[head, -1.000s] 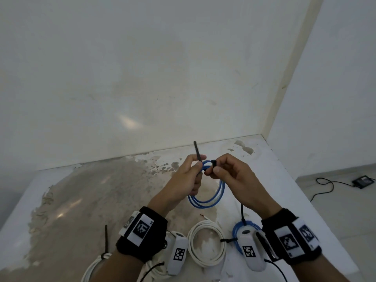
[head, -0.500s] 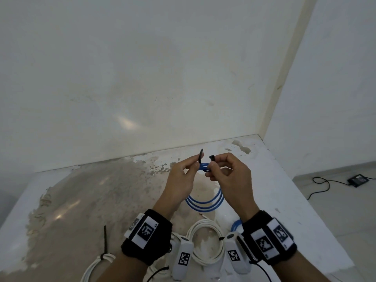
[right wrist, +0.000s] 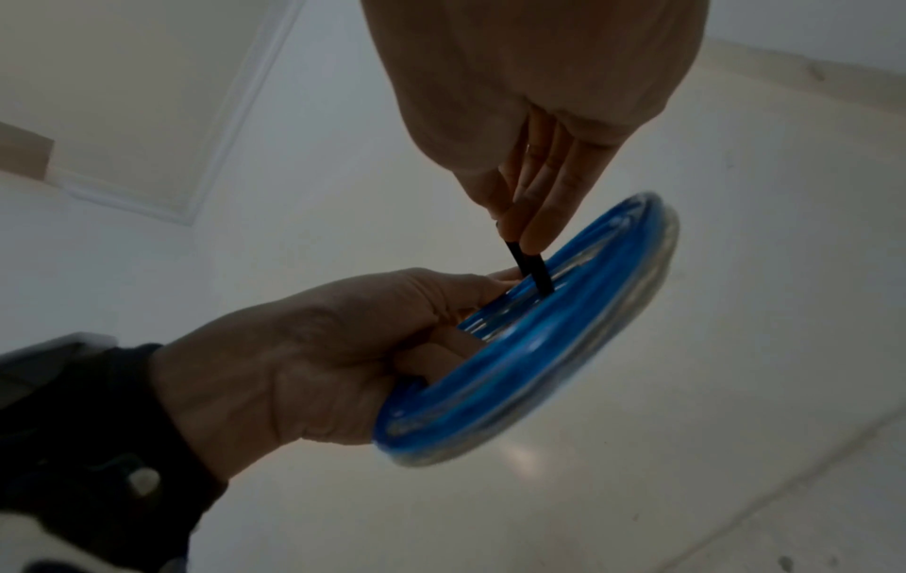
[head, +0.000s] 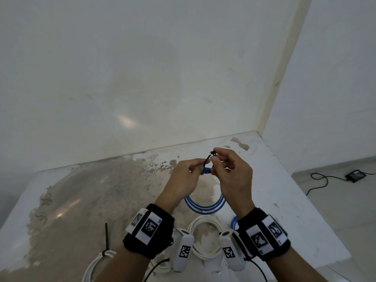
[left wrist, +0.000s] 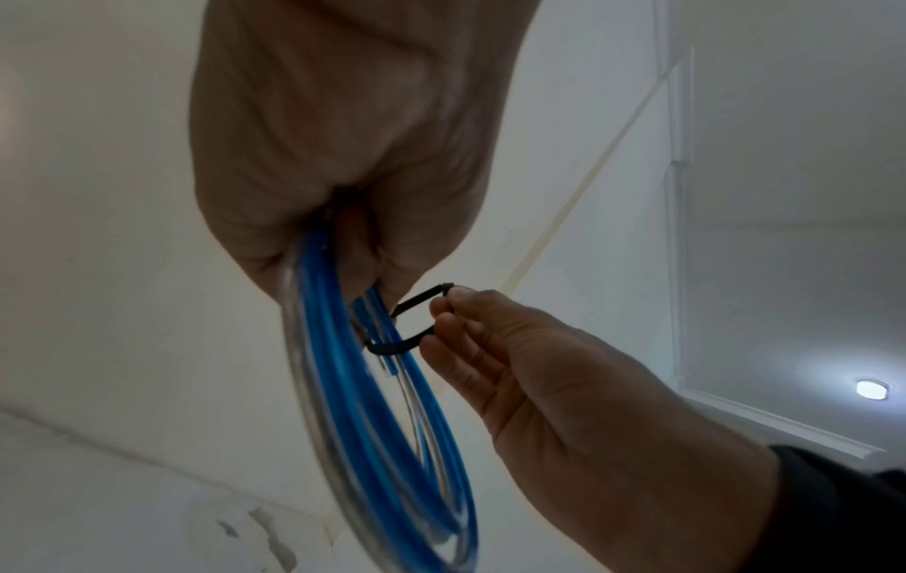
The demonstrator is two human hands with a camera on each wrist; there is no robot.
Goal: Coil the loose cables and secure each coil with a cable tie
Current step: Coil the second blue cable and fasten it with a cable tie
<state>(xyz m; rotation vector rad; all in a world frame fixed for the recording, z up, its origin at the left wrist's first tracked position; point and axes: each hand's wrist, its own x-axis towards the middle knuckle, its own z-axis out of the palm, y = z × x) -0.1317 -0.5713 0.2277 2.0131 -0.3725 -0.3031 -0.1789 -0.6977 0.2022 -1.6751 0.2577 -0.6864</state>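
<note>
I hold a blue cable coil (head: 204,206) above the stained white table (head: 81,200). My left hand (head: 200,165) grips the top of the coil (left wrist: 372,407), and the loops hang down from it. A black cable tie (left wrist: 410,321) is looped loosely around the bundle. My right hand (head: 214,157) pinches the tie's ends together between thumb and fingers (left wrist: 453,310). In the right wrist view the tie (right wrist: 532,267) runs from my right fingertips (right wrist: 519,221) down to the coil (right wrist: 564,329), which my left hand (right wrist: 318,349) holds.
A tied white coil (head: 203,241) lies on the table under my wrists. Another white coil (head: 95,265) with a black tie (head: 106,239) lies at the lower left. A second blue coil (head: 234,222) shows beside my right wrist. On the floor to the right sits a black adapter (head: 355,176).
The tie's tail, which stood straight up from my left fingers, is now bent over to my right fingers and forms a loop. Both hands have moved slightly up and away.
</note>
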